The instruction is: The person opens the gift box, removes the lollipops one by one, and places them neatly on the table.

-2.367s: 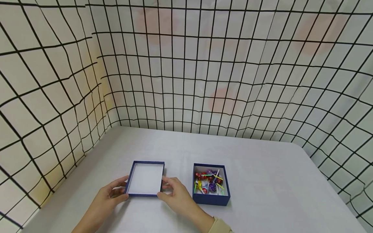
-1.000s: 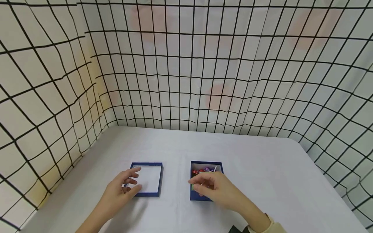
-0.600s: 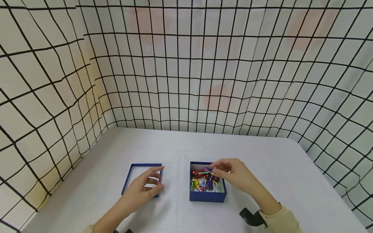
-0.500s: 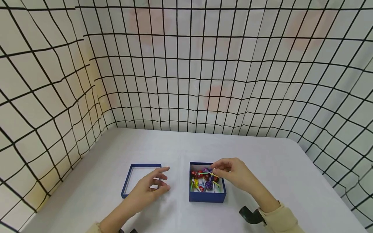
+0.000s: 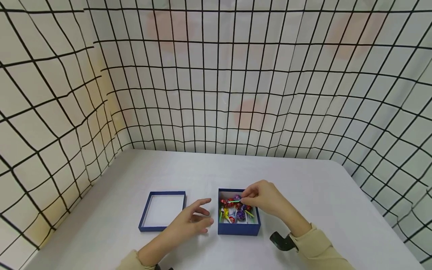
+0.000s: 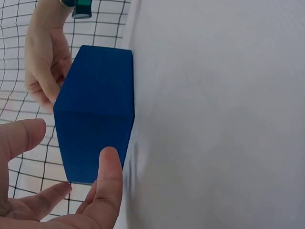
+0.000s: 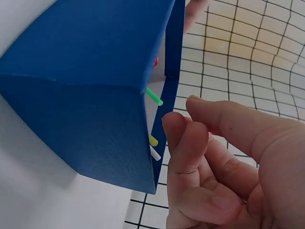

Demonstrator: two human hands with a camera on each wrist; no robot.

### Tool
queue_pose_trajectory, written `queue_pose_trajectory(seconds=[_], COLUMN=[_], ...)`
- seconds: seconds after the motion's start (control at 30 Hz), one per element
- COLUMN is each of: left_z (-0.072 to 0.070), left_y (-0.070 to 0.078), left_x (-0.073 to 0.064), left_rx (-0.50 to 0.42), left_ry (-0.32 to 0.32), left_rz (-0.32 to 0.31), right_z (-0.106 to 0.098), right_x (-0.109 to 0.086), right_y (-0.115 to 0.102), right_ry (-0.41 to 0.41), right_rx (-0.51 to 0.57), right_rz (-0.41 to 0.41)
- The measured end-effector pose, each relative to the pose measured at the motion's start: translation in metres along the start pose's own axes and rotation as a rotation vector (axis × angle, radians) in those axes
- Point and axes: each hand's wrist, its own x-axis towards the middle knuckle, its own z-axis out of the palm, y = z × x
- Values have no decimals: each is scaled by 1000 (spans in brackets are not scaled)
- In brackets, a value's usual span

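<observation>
A blue box (image 5: 238,229) with several wrapped lollipops (image 5: 240,215) in red, purple and yellow stands on the white table. Their coloured sticks, such as a green stick (image 7: 154,97), point various ways. My right hand (image 5: 264,198) is over the box's right side, thumb and fingers bent close together near the green stick's end. In the right wrist view, nothing shows between those fingertips. My left hand (image 5: 189,222) hovers by the box's left side, fingers spread and apart from it. A shallow blue-rimmed lid (image 5: 185,198), white inside, lies left of the box, its near right corner behind my left hand.
A white-covered table (image 5: 303,195) bears the box and lid. Black netting (image 5: 216,93) in front of pale cloth walls rises at its back and sides. A dark camera mount (image 5: 282,242) sticks out from the right wrist beside a beige sleeve.
Earlier both hands held the lid; they have let go of it. My right hand has moved over the box, then slightly left. My left hand has crossed the lid toward the box.
</observation>
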Motion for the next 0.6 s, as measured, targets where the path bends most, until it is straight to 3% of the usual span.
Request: queue_pose_trajectory(seconds=[0.27,0.6], left_z=[7,13], left_y=[-3,-4], left_x=[4,6], left_rx=[-69,-119], left_ry=[-54,-52], left_rz=[-9,-49], right_z=[4,8], right_x=[5,9], right_y=[-5,-9], right_ry=[-17,-21], right_rx=[-28,-49], right_rz=[22,57])
